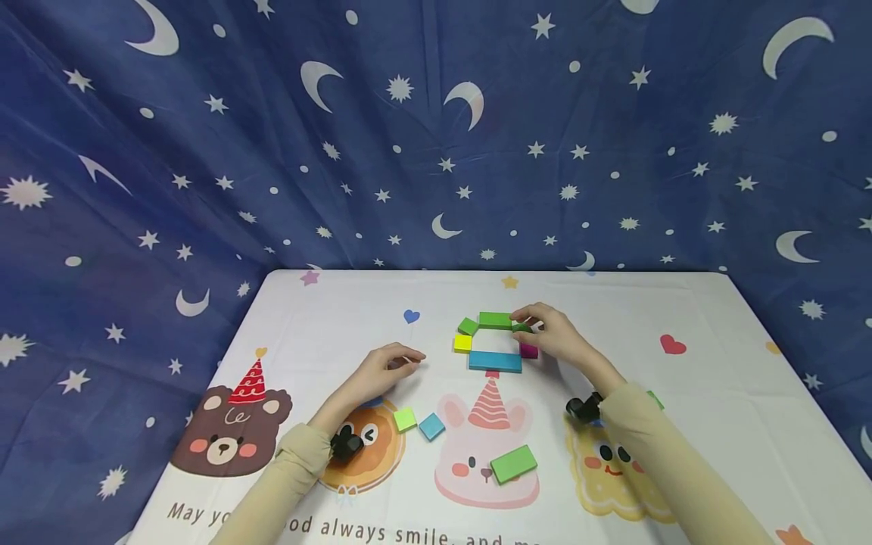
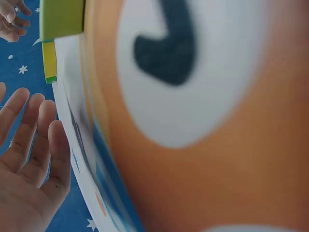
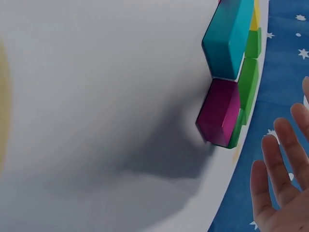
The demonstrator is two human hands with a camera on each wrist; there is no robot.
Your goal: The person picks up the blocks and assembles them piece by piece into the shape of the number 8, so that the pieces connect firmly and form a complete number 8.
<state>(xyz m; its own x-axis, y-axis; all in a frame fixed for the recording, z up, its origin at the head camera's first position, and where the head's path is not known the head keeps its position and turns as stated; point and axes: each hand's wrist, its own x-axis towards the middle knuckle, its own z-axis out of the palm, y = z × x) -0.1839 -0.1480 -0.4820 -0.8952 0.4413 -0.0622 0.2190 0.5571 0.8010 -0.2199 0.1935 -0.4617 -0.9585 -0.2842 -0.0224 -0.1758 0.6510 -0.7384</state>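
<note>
My right hand (image 1: 555, 333) is over the right end of a ring of blocks, thumb and index finger either side of a dark green block (image 1: 522, 328). Just in front is a magenta block (image 3: 219, 111). In the right wrist view its fingers (image 3: 277, 154) are extended and spread, thumb out of frame. The ring also has a long green block (image 1: 495, 320), a small green block (image 1: 468, 326), a yellow block (image 1: 462, 344) and a long blue block (image 1: 495, 362). My left hand (image 1: 381, 371) hovers left of the ring, fingers relaxed, holding nothing.
Nearer the front lie a lime green block (image 1: 405, 420), a small blue block (image 1: 432, 427) and a larger green block (image 1: 514, 464). Another green block (image 1: 655, 399) is partly hidden behind the right sleeve (image 1: 654, 439). A blue curtain (image 1: 422, 136) hangs behind the printed tablecloth (image 1: 327, 318).
</note>
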